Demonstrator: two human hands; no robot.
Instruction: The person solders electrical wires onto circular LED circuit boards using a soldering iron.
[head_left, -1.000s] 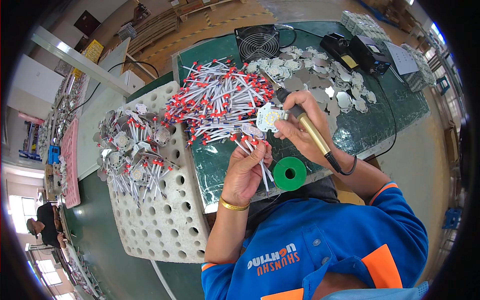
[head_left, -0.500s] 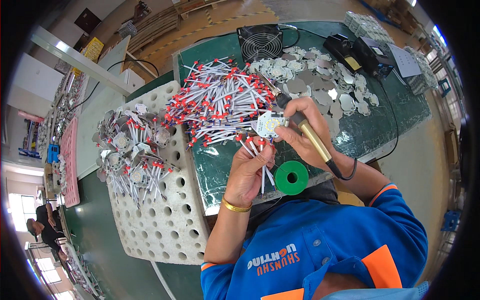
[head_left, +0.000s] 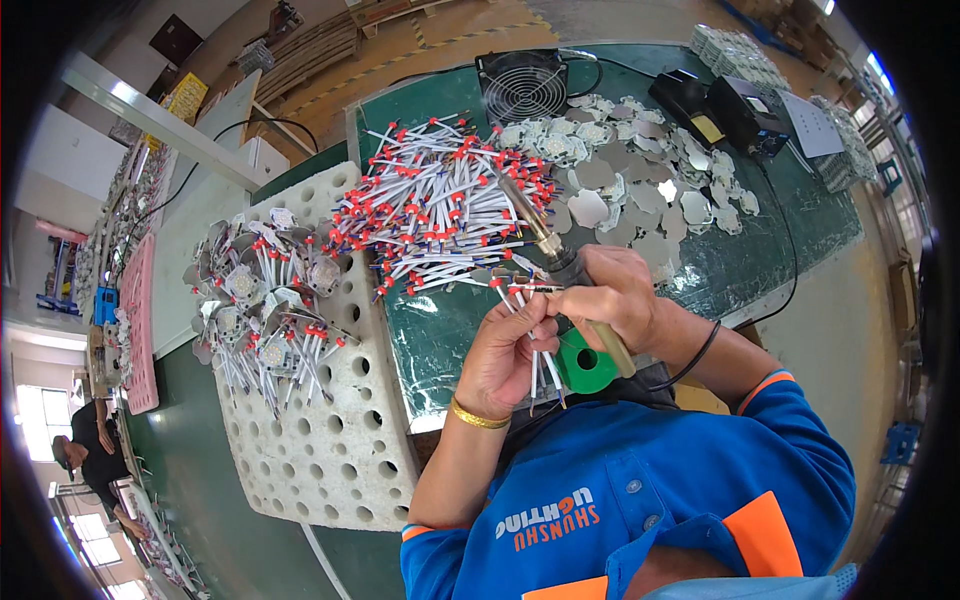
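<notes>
My left hand [head_left: 500, 358] is closed on a few white wires [head_left: 540, 372] with red collars, their lower ends hanging below the fingers. My right hand [head_left: 612, 300] grips a soldering iron [head_left: 545, 238], its metal tip slanting up and left over the wire pile. The thumb and fingertips of that hand also pinch a small circuit board [head_left: 532, 287], seen nearly edge-on just above the left fingers. Partly behind the iron's handle sits a green solder spool [head_left: 572, 371]. A heap of red-collared white wires [head_left: 440, 200] lies beyond both hands.
Loose circuit boards [head_left: 590, 210] spread right of the wires. A black fan [head_left: 522, 88] and a black soldering station [head_left: 745, 115] stand at the back. At left, a white perforated board [head_left: 300, 450] carries boards with wires attached [head_left: 270, 300]. Another person [head_left: 95, 450] is far left.
The circuit board has tipped from face-up to nearly edge-on and come closer to me. My right hand and the iron have moved slightly nearer, the handle now overlapping the spool.
</notes>
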